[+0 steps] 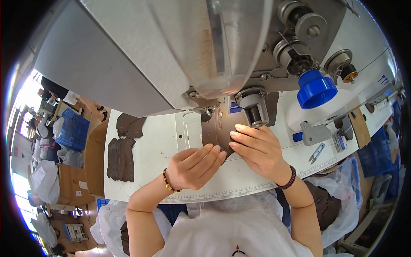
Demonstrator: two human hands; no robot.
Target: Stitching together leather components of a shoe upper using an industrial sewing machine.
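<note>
Presently, a brown piece (211,133) is held over the white table (158,158) beneath the sewing machine (128,30), its near edge pinched by the left hand (195,166) and right hand (259,150); more cutouts (120,160) are stacked leftward.

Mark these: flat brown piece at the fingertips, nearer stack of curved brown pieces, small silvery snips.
Flat brown piece (209,132): head view, its left part.
Nearer brown stack (120,159): head view, around its middle.
Silvery snips (317,153): head view, mid-body.

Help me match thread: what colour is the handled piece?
The handled piece is brown, seen in the head view.
</note>
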